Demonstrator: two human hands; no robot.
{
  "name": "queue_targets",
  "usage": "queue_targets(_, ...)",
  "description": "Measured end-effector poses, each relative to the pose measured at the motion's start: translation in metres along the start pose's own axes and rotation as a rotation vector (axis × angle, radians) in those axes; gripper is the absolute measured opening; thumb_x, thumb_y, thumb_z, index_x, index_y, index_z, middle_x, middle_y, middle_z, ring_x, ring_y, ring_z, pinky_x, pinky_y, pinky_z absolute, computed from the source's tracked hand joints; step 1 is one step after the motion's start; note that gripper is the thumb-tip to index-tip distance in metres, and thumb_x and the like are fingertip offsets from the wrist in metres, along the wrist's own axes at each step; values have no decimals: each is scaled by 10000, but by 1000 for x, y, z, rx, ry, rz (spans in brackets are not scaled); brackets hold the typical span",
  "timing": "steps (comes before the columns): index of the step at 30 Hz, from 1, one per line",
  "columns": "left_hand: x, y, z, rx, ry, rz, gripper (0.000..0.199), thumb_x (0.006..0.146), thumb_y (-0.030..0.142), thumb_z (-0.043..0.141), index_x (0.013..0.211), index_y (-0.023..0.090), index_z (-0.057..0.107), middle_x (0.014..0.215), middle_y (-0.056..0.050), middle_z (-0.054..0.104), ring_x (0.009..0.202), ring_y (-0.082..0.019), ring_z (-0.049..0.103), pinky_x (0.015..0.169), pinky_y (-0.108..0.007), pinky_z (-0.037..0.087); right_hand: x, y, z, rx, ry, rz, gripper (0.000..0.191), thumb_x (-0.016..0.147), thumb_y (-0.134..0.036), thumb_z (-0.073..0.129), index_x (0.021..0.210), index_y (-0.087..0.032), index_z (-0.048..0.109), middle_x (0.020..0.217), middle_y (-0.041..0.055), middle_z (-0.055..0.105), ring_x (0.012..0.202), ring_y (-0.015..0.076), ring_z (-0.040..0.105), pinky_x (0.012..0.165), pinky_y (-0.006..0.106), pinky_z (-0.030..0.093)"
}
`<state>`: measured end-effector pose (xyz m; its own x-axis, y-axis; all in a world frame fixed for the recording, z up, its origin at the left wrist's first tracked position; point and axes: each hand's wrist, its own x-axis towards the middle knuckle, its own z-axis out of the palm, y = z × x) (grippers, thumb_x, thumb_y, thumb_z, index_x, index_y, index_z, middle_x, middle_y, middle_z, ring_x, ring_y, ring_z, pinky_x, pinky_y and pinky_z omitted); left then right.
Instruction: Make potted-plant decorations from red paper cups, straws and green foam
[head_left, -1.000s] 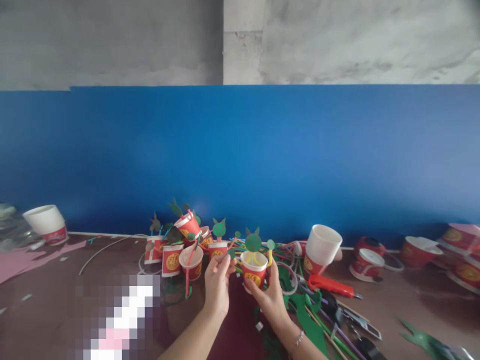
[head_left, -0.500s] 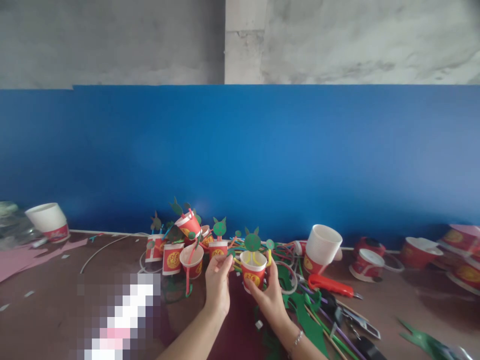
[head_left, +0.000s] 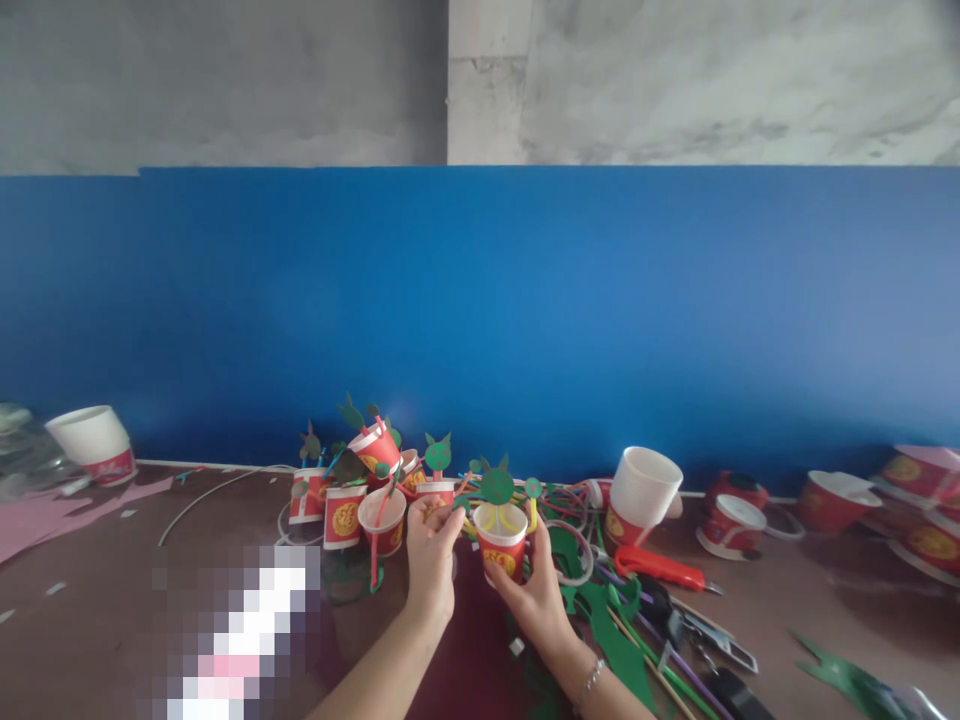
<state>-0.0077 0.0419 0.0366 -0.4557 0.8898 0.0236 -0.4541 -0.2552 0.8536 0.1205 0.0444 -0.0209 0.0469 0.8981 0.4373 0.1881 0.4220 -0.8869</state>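
My right hand [head_left: 538,590] is wrapped round a red paper cup [head_left: 501,556] with a white rim and a yellow emblem. A green round head with pointed ears [head_left: 498,486] stands over the cup's rim, and yellow straws stick out at both sides. On the right straw sits a small green disc [head_left: 533,488]. My left hand [head_left: 433,560] pinches the small green disc [head_left: 460,508] on the left straw. Just left of that hand stands another red cup [head_left: 382,524] with a pink straw.
Several decorated cups [head_left: 346,516] cluster at the left. Stacked white cups [head_left: 646,486], a red cutter [head_left: 660,568], straws, green scraps [head_left: 619,640] and green-handled scissors [head_left: 847,675] lie to the right. Pink paper [head_left: 45,520] is at far left. A blue wall panel [head_left: 480,300] rises behind.
The held cup has shifted slightly left and tilted a little. My hands keep the same grips, and the whole view has moved slightly.
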Motion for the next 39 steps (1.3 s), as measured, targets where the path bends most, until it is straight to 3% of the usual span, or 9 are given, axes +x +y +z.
queue_targets(12,2,8,-1,72,-97,49,311,630,195,702,857,197,489,637,46,628,614,-117,604,640,-235,451,-1,-1,1,8,-30,-18,856,733,-270,665,1424,-225,161,1260,121,489,1197,285,454,982,427,404)
queue_targets(21,2,4,-2,110,-185,-116,279,625,368,748,746,128,676,726,-39,695,723,-176,635,700,-269,473,0,-2,0,62,2,18,876,730,-289,667,1432,-240,145,1262,109,485,1185,281,467,986,425,397)
queue_targets(33,5,-1,-8,271,-217,43,262,715,409,663,702,147,667,636,4,627,658,-149,569,653,-241,422,0,-2,0,43,-8,-10,873,723,-280,677,1427,-231,164,1273,121,481,1179,285,474,972,420,413)
queue_targets(39,6,0,-10,306,-207,144,279,743,385,630,598,148,601,531,44,491,535,-101,448,543,-214,349,-2,0,1,74,-8,-44,835,711,-296,689,1407,-208,235,1244,121,510,1184,286,474,974,408,418)
